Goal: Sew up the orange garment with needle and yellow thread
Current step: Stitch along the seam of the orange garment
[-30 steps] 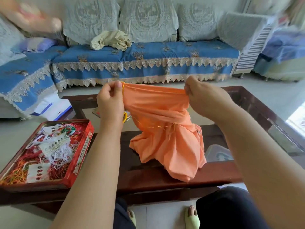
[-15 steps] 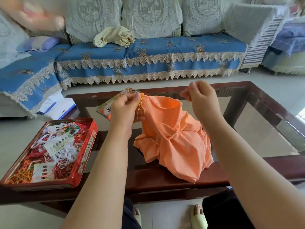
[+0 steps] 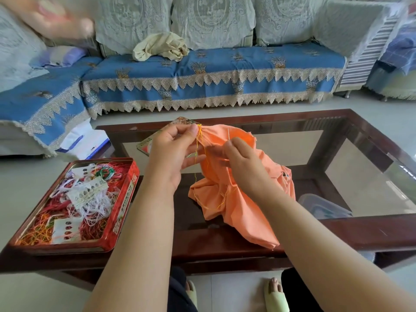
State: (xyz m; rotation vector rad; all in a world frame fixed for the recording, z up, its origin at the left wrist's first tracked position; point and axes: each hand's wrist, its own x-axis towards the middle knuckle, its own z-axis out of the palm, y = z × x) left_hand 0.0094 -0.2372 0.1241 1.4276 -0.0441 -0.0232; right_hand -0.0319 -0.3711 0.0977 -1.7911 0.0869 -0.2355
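Note:
The orange garment (image 3: 245, 208) is bunched up over the front of the coffee table, its lower folds resting on the wood. My left hand (image 3: 175, 152) pinches the garment's upper edge between thumb and fingers, where strands of yellow thread (image 3: 198, 143) hang down. My right hand (image 3: 243, 158) sits just right of it against the cloth, fingers curled and pinching a thin needle (image 3: 228, 134) that sticks up from the fabric. More yellow thread trails across the lower folds.
A red tin (image 3: 122, 212) full of tangled coloured threads sits at the table's left front. The dark wood coffee table (image 3: 337, 235) has a glass top. A flat printed tin lid (image 3: 146, 146) lies behind my left hand. A blue sofa stands beyond.
Both hands came down and together from holding the garment stretched wide. My right hand moved left along the edge and now pinches the needle beside my left hand.

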